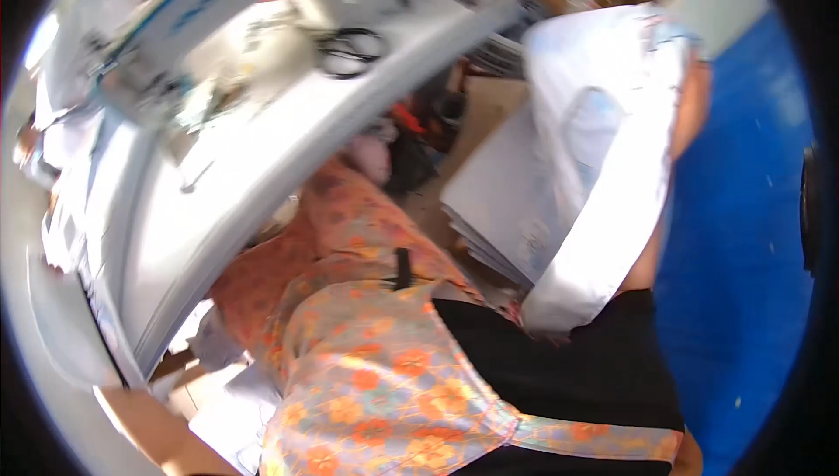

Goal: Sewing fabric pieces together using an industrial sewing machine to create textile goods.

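Observation:
At the right, my right hand [693, 107] is closed on a white cloth [603, 161]. The cloth hangs from the hand and lies along my bare forearm toward my black sleeve. Motion blurs the hand, and the cloth covers most of its fingers. Beside and below the cloth is a stack of white pieces [507, 192] with faint marks on top. At the lower left a bare part of my left arm [153, 432] shows; its hand cannot be seen.
A white sewing machine [288, 4] with a blue stripe stands on a white table [262, 139]. A black looped thing [351, 52] lies there. Brown cardboard [489, 104] is near the stack. Blue flooring [743, 301] runs along the right. My flowered apron [376, 389] fills the bottom.

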Demonstrator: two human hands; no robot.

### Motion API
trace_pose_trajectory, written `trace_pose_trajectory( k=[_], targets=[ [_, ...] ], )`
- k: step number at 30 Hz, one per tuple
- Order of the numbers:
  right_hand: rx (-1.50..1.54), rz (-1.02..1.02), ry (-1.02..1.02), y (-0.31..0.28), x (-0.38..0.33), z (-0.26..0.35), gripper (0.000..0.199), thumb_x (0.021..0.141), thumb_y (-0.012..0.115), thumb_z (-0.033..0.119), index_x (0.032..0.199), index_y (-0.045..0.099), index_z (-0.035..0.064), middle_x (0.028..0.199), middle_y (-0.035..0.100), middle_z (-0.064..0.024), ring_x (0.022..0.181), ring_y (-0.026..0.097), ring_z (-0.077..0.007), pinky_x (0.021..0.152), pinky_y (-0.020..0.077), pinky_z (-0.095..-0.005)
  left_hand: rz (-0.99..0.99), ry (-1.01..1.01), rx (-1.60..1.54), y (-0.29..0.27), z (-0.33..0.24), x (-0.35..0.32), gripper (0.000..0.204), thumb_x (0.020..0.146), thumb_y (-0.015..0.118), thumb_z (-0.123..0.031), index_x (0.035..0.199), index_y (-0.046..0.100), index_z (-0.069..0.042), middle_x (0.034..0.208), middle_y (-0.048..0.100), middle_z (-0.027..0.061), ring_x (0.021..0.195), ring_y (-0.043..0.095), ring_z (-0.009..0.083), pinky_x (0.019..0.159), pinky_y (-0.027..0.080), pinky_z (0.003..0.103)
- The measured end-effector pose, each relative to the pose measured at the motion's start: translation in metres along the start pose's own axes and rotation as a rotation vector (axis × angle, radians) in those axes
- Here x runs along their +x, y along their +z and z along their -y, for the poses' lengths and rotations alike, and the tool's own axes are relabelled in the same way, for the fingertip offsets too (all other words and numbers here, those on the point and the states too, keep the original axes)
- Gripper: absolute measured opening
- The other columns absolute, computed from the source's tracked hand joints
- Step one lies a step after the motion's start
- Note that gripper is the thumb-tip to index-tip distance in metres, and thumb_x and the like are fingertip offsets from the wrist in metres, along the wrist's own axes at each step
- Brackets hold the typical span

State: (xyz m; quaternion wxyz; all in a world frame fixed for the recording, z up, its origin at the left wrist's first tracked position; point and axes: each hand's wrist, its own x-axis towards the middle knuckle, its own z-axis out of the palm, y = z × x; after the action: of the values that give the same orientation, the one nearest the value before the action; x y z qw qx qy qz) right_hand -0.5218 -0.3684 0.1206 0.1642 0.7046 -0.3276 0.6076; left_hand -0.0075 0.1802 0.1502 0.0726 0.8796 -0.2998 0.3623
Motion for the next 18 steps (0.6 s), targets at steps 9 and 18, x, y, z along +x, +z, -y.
trace_pose_trajectory(
  k=[9, 18],
  targets=[
    [1.223, 0.024, 0.157, 0.129, -0.008, 0.448, 0.017, 0.096, 0.063, 0.009, 0.111, 0.060, 0.0009, 0.085, 0.064, -0.0127, 0.079, 0.065, -0.0326, 0.074, 0.0513, -0.0419, -0.095, -0.406, -0.481, -0.096, 0.011, 0.028, 0.031, 0.102, 0.051, -0.015, 0.128, 0.055, 0.001, 0.127, 0.062, 0.0137, 0.111, 0.060, 0.0226, 0.095, 0.048, 0.035],
    [1.535, 1.120, -0.799, -0.031, -0.129, 0.509, 0.044, 0.087, 0.065, 0.010, 0.131, 0.061, 0.0102, 0.139, 0.058, -0.0141, 0.127, 0.057, -0.0333, 0.106, 0.0469, -0.0468, -0.267, -0.175, -1.293, -0.076, 0.095, 0.053, 0.028, 0.098, 0.055, -0.022, 0.094, 0.070, 0.000, 0.100, 0.072, 0.0149, 0.084, 0.068, 0.0226, 0.071, 0.055, 0.035]
  ],
)
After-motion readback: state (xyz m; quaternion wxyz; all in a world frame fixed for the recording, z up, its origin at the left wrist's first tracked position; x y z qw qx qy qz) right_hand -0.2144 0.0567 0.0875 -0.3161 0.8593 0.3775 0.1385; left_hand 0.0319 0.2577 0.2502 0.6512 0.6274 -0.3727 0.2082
